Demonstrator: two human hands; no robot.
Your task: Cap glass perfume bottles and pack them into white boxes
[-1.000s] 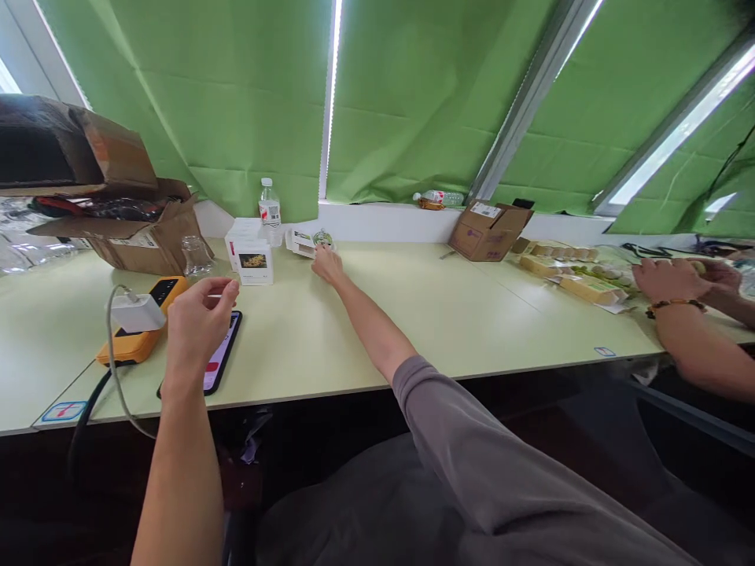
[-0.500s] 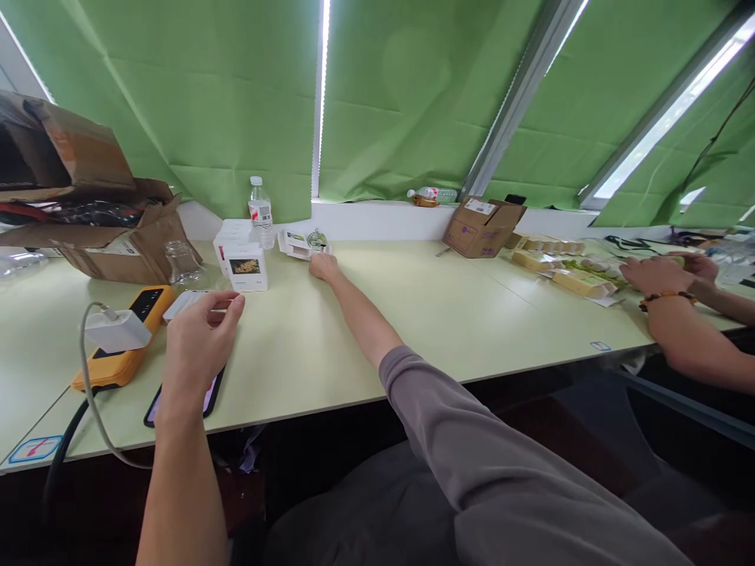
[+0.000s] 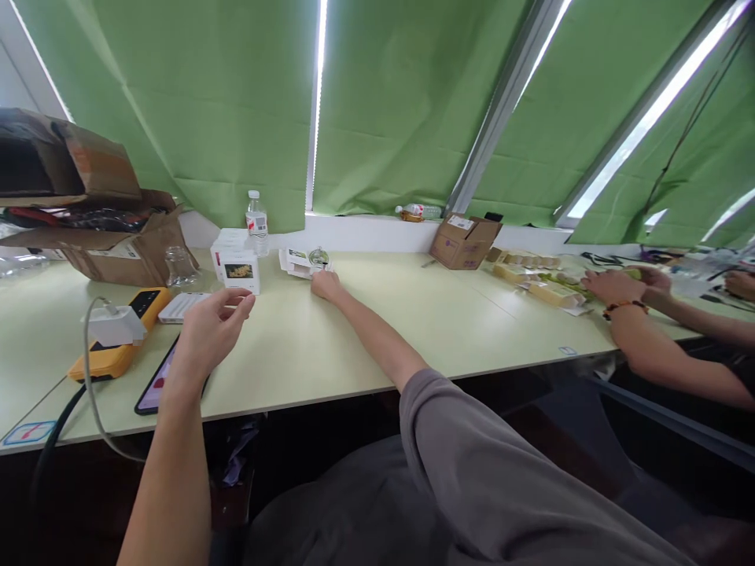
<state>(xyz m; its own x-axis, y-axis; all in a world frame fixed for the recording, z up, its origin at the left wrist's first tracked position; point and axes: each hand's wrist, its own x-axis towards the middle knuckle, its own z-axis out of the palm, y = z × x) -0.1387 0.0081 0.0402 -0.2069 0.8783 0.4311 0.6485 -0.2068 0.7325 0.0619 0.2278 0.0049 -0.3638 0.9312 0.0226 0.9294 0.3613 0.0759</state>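
Note:
My right hand reaches far across the table, its fingers curled in against the near side of an opened small white box and a round, clear and green item. Its fingertips are hidden, so what they grip cannot be made out. My left hand hovers over the near edge of the table with fingers loosely bent, thumb a little apart, and nothing visible in it. Below its wrist lies a phone with a lit screen. White cartons with a food picture stand beyond the left hand.
A water bottle stands by the cartons. At left are a yellow device with a white adapter and cable, a clear jar and cardboard boxes. Rightward are a brown box, yellow cartons and a co-worker's hands.
The view has swung slightly to the right and up. My right hand stays at the white box and round item. My left hand has shifted slightly toward the cartons, still loosely bent.

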